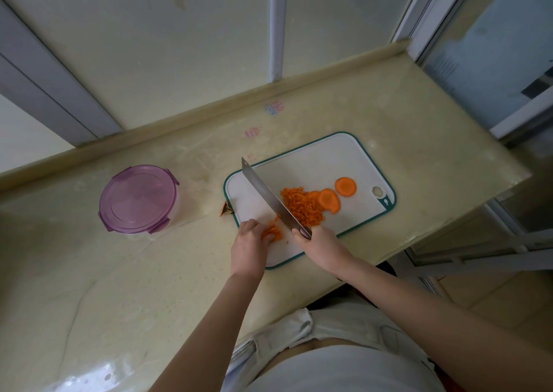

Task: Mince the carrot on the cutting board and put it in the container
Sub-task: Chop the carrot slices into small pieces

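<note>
Near edge of the counter (119, 272): beige stone, glossy, faintly speckled, with lots of bare surface on the left. The board (314, 164) is white plastic with a teal rim, rounded corners and a hang hole at its right end. It lies askew, its near corner close to the counter's near edge.

Left hand (250, 239) is at the board's near-left edge, fingers curled and bunched together over a small clump (273, 233) of orange carrot bits. Right hand (321, 243) is just beside it, fingers wrapped tight round the dark handle of the knife (269, 197). The blade is long, flat steel and runs toward the board's far-left corner between the clump and the main pile. Cannot tell if the edge touches the board.

Mince (302, 206) sits mid-board as a loose heap of fine grainy bits. Two round slices (345, 186) lie uncut on its right, one overlapping the heap and one alone toward the hole. The far half of the board is bare.

A small brown-orange scrap (226, 210) lies on the counter at the board's left corner. The container (139, 198) stands well to the left — round, clear, translucent purple lid clipped on, with open counter between it and the board. Behind, a raised lip runs along the counter's far edge under pale wall panels.
</note>
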A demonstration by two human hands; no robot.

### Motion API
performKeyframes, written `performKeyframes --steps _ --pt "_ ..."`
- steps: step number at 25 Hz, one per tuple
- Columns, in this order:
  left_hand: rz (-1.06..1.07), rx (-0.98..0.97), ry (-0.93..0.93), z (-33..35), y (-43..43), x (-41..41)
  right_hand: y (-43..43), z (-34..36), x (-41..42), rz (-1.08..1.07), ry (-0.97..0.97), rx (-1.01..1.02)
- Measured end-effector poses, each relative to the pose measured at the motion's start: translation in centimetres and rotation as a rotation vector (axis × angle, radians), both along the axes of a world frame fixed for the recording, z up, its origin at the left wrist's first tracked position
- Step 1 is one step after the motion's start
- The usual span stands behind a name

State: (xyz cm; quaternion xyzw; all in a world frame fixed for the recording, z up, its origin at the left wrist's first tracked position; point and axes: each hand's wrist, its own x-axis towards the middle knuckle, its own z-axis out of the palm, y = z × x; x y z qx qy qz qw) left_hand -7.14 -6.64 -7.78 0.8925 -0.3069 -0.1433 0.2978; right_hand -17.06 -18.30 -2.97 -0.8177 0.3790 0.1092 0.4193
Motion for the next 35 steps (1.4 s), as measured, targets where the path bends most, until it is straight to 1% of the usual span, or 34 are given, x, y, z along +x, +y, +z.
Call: performKeyframes --steps 4,9,14,18,25,35 --pt "-0.018 0.011 0.036 0.2 0.1 0.5 -0.7 0.6 0.1 -0.049 -0.005 0.008" --pt "-0.027 -0.024 0.073 0.7 0.6 0.6 -0.2 1.4 0.3 -0.045 0.001 0.046" --pt "-0.020 -0.044 0.003 0.1 1.2 0.0 0.9 1.4 0.1 -0.014 0.041 0.100" --pt "-0.012 -0.022 -0.067 -0.3 0.7 0.1 1.2 0.9 0.1 -0.011 0.093 0.087" --pt "-0.052 -0.024 -0.163 -1.0 0.5 0.4 1.9 0.6 0.2 0.014 0.096 0.028" --pt "-0.065 -0.010 -0.164 -0.9 0.5 0.4 2.4 -1.1 0.7 0.025 0.072 0.011"
